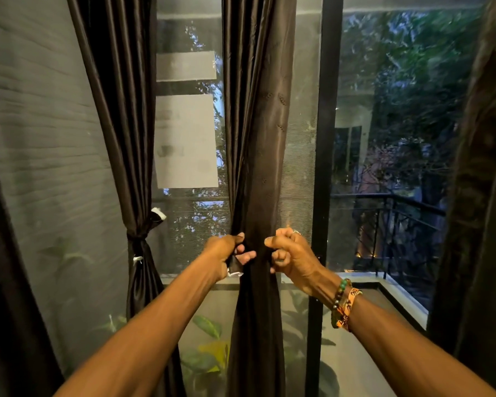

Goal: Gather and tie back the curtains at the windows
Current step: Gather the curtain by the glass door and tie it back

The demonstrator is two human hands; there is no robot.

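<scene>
Cinching a gathered dark brown satin curtain (255,133) at the mesh-screened window (299,144), a person's left hand (226,255) and right hand (291,255) each clench an end of its dark fabric tie-back (234,266), while a matching tied curtain (118,110) hangs to the left.

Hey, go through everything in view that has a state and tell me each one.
Middle curtain: gathered into a bunch, not yet tied.
Left curtain: gathered, tied back.
Tie: held on both sides, unknotted.
Left hand: grips a tie end.
Right hand: pinches the other side.
Right curtain: hanging, no tie visible.
</scene>
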